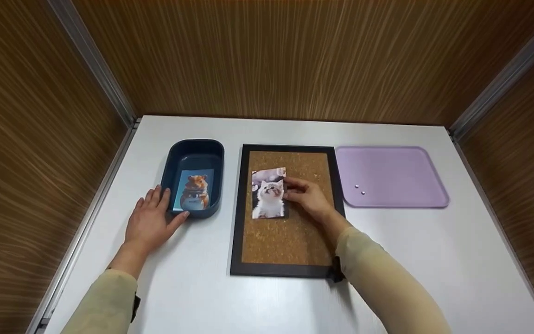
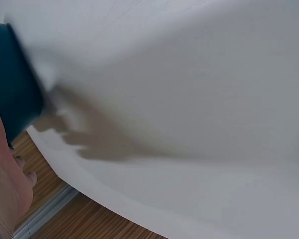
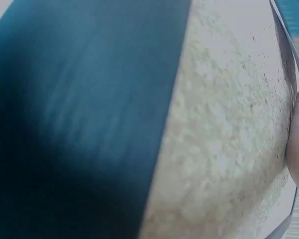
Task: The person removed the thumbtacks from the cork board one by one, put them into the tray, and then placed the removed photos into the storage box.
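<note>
Cork board carries the kitten photo, its right edge pinched by the right hand. Left of the board, the left hand rests with relaxed fingers against the blue tub. Unpinned, the photo could slide if that pinch loosens.

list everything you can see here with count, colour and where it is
cork board: 1, tan cork in a black frame, middle of the table
kitten photo: 1, white kitten on a dark ground, lying on the upper part of the cork board
bin: 1, dark blue, left of the cork board
hamster photo: 1, orange hamster on light blue, inside the bin
tray: 1, lilac, right of the cork board
pins: 2, small and silvery, on the left part of the tray
table: 1, white, walled in by wood-grain panels
left hand: 1, flat on the table, fingers against the bin's near end
right hand: 1, fingers holding the kitten photo's right edge
</note>
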Motion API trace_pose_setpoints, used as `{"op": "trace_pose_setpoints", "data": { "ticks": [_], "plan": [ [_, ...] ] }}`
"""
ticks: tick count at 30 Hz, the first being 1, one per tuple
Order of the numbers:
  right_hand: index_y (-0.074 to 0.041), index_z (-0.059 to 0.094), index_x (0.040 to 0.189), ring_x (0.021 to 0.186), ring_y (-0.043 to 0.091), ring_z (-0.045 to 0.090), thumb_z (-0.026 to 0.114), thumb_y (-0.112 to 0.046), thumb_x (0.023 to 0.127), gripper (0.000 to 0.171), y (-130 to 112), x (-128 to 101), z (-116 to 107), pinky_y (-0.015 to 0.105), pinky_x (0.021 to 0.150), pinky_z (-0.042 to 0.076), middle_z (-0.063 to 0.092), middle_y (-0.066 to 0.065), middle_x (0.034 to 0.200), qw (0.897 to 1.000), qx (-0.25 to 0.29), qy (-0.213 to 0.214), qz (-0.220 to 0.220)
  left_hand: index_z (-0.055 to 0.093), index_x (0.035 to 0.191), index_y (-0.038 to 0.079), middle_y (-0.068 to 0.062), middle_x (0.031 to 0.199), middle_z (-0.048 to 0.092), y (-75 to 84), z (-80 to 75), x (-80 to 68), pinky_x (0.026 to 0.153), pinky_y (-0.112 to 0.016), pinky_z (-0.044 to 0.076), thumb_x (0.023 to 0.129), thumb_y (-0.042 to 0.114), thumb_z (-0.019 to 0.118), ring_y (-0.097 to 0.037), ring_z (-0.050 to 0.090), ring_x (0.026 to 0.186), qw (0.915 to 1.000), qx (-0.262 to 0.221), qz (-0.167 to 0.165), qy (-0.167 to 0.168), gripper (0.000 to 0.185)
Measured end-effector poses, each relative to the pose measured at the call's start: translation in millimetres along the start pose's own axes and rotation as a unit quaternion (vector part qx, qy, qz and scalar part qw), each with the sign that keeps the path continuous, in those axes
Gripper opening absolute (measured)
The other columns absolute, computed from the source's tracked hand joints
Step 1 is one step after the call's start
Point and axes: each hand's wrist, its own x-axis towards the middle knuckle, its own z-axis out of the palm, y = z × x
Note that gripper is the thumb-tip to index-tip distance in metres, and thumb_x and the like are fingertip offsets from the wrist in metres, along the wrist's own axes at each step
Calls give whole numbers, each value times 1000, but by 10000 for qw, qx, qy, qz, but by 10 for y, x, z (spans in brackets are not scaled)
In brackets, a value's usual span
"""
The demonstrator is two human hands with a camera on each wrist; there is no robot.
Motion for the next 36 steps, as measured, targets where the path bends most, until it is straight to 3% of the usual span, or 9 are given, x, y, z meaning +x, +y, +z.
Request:
{"op": "trace_pose_setpoints", "data": {
  "ticks": [6, 14, 21, 28, 36],
  "plan": [
    [10, 56, 146, 106, 18, 70, 71, 11, 93, 55, -60, 17, -31, 23, 92, 57, 65, 30, 135, 9998, 82, 146, -111, 32, 162, -8, -32, 169, 25, -12, 5, 10, 127, -62, 17, 103, 64, 55, -48, 24, 156, 9999, 38, -40, -99, 96],
    [4, 59, 147, 107, 19, 71, 72, 8, 94, 55, -214, 44, 4, 27, 88, 59, 70, 24, 129, 9990, 366, 227, 89, 30, 162, -10, -33, 168, 25, -15, 3, 8, 127, -62, 17, 103, 61, 56, -49, 24, 156, 10000, 42, -31, -58, 96],
    [6, 57, 148, 110, 21, 71, 71, 10, 94, 56, -323, 69, 56, 29, 92, 60, 69, 27, 129, 9976, 664, 201, -25, 30, 162, -9, -33, 168, 26, -20, 24, 8, 127, -62, 18, 103, 61, 57, -48, 23, 157, 10000, 1, -23, -24, 95],
    [4, 58, 148, 108, 18, 69, 72, 6, 95, 55, -425, 109, 96, 26, 90, 58, 69, 26, 130, 9992, -67, 79, -379, 33, 162, -7, -32, 168, 27, -41, 39, -35, 127, -62, 18, 103, 60, 57, -49, 24, 156, 10000, -59, -24, 4, 93],
    [5, 58, 148, 110, 20, 71, 73, 6, 95, 55, -556, 179, 209, 28, 94, 59, 67, 24, 136, 9983, -114, 90, -559, 32, 162, -7, -32, 168, 27, -28, 40, -21, 127, -62, 17, 104, 60, 56, -48, 23, 157, 10000, -52, 12, 13, 92]
  ]
}}
